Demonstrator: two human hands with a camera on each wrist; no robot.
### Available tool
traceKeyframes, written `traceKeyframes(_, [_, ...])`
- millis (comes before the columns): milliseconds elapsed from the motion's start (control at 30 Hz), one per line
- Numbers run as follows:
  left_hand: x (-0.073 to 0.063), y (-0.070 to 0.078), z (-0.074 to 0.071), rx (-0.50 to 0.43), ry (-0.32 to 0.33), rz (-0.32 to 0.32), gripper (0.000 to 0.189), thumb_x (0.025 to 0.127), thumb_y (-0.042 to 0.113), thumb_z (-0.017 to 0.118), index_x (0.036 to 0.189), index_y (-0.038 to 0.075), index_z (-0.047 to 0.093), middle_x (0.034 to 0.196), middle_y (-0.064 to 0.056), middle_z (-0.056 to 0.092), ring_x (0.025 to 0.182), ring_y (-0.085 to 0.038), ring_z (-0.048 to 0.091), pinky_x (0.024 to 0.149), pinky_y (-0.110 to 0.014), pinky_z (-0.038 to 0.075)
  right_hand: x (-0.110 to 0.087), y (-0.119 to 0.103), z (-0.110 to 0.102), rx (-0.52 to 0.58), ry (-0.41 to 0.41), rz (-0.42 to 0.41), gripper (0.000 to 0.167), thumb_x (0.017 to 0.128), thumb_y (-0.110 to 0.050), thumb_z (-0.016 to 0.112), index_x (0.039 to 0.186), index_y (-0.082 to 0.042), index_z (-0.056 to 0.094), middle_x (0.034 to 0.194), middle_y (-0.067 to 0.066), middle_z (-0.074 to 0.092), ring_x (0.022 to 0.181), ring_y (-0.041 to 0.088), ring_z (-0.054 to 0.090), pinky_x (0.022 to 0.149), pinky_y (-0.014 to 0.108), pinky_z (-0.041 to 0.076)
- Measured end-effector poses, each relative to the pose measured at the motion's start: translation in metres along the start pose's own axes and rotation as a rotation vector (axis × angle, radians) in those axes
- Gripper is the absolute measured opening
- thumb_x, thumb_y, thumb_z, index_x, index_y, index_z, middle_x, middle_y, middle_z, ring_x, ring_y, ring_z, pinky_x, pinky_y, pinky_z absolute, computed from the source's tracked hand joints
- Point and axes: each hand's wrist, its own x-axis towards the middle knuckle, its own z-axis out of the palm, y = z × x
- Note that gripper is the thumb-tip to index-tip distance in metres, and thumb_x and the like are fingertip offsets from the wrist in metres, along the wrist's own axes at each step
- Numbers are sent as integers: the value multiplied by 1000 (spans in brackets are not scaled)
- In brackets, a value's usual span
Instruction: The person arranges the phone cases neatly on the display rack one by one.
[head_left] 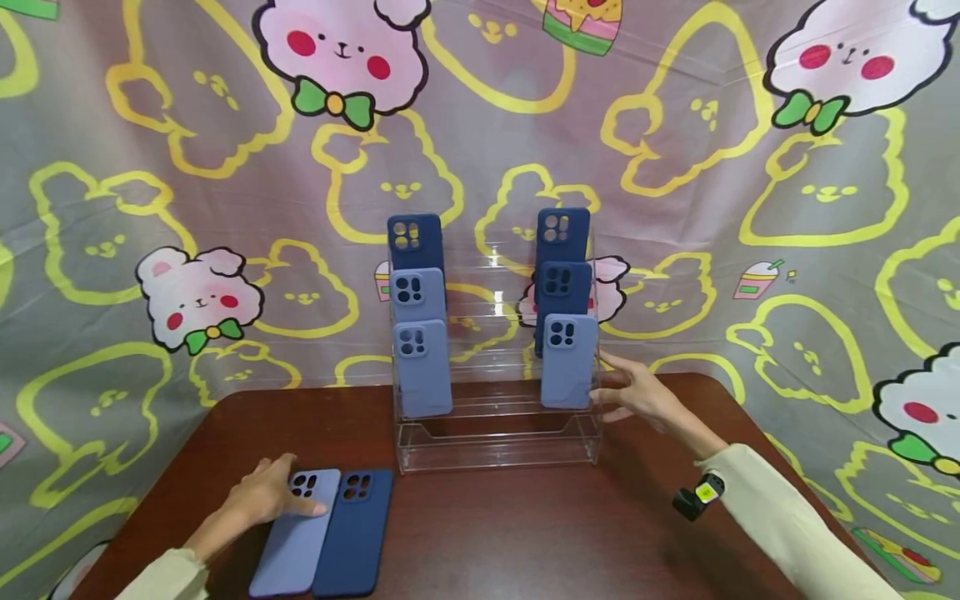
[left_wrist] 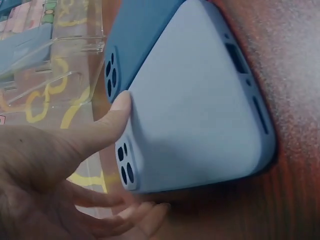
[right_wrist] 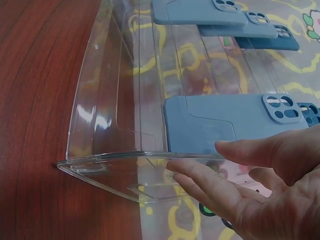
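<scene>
My left hand (head_left: 262, 493) is over the upper end of a lavender-blue phone case (head_left: 294, 550) on the table. Its thumb lies at the case's right edge, while the fingers extend past the left edge, as the left wrist view shows. A dark blue phone case (head_left: 356, 537) lies right beside it. My right hand (head_left: 637, 393) is at the right side of a clear stepped display rack (head_left: 498, 454), its fingers extended along the side panel. Closest to that hand stands a light blue phone case (right_wrist: 215, 117), leaning on the rack's lower right.
A light blue case (head_left: 426, 379), a second light one (head_left: 429, 305) and a dark blue one (head_left: 423, 243) stand in the left column. Two dark blue cases stand behind the right front case. A patterned cloth (head_left: 480, 150) hangs behind the brown table (head_left: 480, 533).
</scene>
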Motion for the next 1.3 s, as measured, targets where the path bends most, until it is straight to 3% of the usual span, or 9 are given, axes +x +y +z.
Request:
traceKeyframes(67, [6, -5, 4, 43, -7, -62, 112, 66, 57, 96, 133, -20, 50, 121, -40, 58, 112, -57, 58, 93, -71, 51, 0, 0, 1, 0, 6, 9, 83, 101, 7, 61, 167, -1, 11, 152, 45, 39, 116, 46, 68, 85, 57, 65])
traceKeyframes(200, [14, -9, 9, 63, -25, -155, 90, 63, 57, 97, 110, -12, 62, 94, -20, 67, 84, -34, 64, 77, -53, 59, 0, -1, 1, 2, 16, 17, 84, 101, 5, 62, 167, -1, 11, 153, 44, 38, 116, 45, 68, 85, 56, 66])
traceKeyframes(400, [2, -7, 5, -202, -75, -105, 56, 75, 36, 96, 84, -3, 57, 79, -9, 56, 74, -22, 64, 62, -41, 67, -1, 1, -2, 5, 26, 29, 84, 101, 4, 63, 167, -3, 12, 154, 44, 38, 115, 47, 69, 83, 55, 66])
traceKeyframes(500, [-8, -12, -5, -324, -85, -55, 43, 83, 25, 92, 86, -6, 63, 81, -7, 64, 76, -23, 69, 63, -44, 68, -1, 1, -1, 3, 26, 32, 84, 101, 3, 63, 167, -3, 13, 153, 44, 39, 115, 47, 69, 83, 54, 66])
traceKeyframes(633, [-16, -20, -19, -484, -113, 32, 32, 92, 13, 81, 103, -15, 70, 90, -14, 75, 83, -31, 76, 68, -50, 69, 1, 1, -1, 5, 26, 35, 84, 101, 3, 63, 167, -3, 12, 154, 43, 38, 116, 47, 69, 83, 54, 66])
traceKeyframes(767, [-17, -24, -26, -600, -112, 85, 37, 95, 11, 78, 114, -18, 67, 96, -17, 77, 86, -32, 77, 69, -48, 69, 1, 0, -1, 13, 29, 38, 83, 101, 4, 62, 167, -3, 12, 154, 44, 38, 118, 48, 67, 84, 54, 66])
traceKeyframes(933, [-16, -28, -31, -655, -86, 171, 48, 97, 19, 78, 122, -19, 63, 102, -20, 77, 89, -31, 77, 70, -48, 69, 0, 1, 0, 3, 25, 39, 84, 101, 2, 64, 167, -3, 13, 153, 44, 38, 116, 48, 68, 84, 54, 66])
traceKeyframes(1100, [-17, -24, -36, -705, -21, 262, 51, 99, 19, 76, 128, -20, 60, 106, -19, 76, 91, -27, 77, 72, -48, 69, 0, 1, 1, 1, 22, 42, 84, 101, 1, 64, 167, -3, 13, 153, 44, 40, 116, 48, 68, 85, 55, 66])
traceKeyframes(1300, [-22, -4, -46, -758, 120, 306, 55, 100, 15, 74, 139, -18, 54, 113, -24, 74, 90, -17, 77, 75, -45, 69, 0, 0, 2, 5, 29, 39, 84, 101, 1, 64, 167, -2, 13, 152, 43, 40, 115, 47, 69, 84, 55, 66])
